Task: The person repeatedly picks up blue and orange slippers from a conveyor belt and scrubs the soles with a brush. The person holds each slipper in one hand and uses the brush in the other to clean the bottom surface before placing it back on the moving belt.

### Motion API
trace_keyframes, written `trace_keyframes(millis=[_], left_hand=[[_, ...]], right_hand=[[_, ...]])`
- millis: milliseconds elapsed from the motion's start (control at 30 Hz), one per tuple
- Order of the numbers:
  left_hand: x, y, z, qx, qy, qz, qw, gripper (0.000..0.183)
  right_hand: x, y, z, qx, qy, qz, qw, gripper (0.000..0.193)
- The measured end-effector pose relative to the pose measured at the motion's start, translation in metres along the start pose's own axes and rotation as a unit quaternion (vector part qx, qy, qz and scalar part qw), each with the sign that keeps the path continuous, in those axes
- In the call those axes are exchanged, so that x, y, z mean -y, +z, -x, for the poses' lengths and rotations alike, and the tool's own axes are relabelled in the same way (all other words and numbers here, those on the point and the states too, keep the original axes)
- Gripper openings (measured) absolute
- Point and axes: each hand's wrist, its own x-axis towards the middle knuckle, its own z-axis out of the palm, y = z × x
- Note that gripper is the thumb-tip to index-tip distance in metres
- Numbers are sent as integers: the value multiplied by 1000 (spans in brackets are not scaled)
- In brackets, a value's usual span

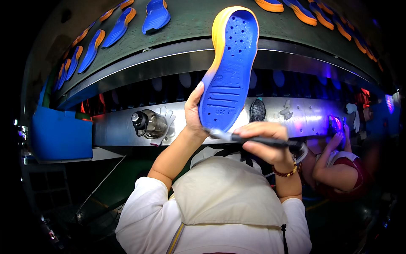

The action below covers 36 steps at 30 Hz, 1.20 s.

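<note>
A blue shoe sole (228, 80) with an orange side stands nearly upright, its perforated, ribbed face toward me. My left hand (194, 110) is closed round the lower left edge of the sole, fingers mostly hidden behind it. Between the fingers of my right hand (270, 154) is a black-handled, pen-shaped tool (270, 141) with a pale cord at its back end. The tool's silvery front is smeared by motion and lies at the sole's lower end, close to my left wrist. Whether the tip touches the sole I cannot tell.
Beyond a metal rail (169, 56), a green belt (186, 21) carries several blue and orange soles. On the metal bench (302, 120) stand a dark-lidded bottle (154, 123), pale gloves (169, 120) and a dark oval object (257, 110). A co-worker (338, 173) sits at the right.
</note>
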Motion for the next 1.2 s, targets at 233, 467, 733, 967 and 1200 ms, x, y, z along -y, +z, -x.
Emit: trace_keyframes(millis=[233, 467, 733, 967, 1200], left_hand=[[-6, 7, -6, 22, -4, -29, 999, 57], [-20, -5, -10, 2, -142, 55, 988, 55], [-30, 3, -3, -73, -347, -115, 928, 44], [-36, -9, -1, -62, -431, -253, 864, 56], [-45, 2, 6, -106, -419, -273, 859, 58]], right_hand=[[8, -12, -14, 88, -35, 102, 990, 18], [13, -1, -10, 210, -87, 99, 969, 20], [14, -17, -14, 253, -36, 172, 951, 19], [7, -30, -12, 268, 27, 122, 955, 21], [-1, -54, -17, 241, 33, 124, 962, 23]])
